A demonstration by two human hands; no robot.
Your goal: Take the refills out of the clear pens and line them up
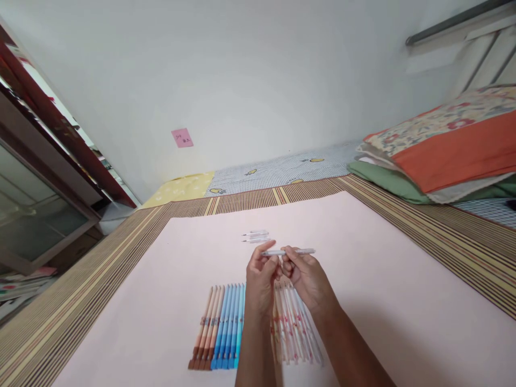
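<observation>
My left hand (261, 274) and my right hand (305, 275) meet over a pale pink sheet (161, 279), both closed on a slim white pen (303, 251). The pen lies nearly level, its right end sticking out past my right fingers. At its left end are my left thumb and index finger. Just beyond my hands lie a few thin pen refills (253, 233) with dark tips and clear pieces. Beneath my wrists are rows of pens: brown-and-peach ones (206, 328), blue ones (228, 325) and whitish ones with red patterns (296, 328). My left forearm hides the middle of the row.
The sheet rests on a striped mat (403, 231). Folded bedding (443, 145) in orange, floral and green is piled at the right. Checked cloth (266, 169) runs along the white wall (258, 80), which bears a pink note (182, 137). A glass-paned door (36, 204) stands at left.
</observation>
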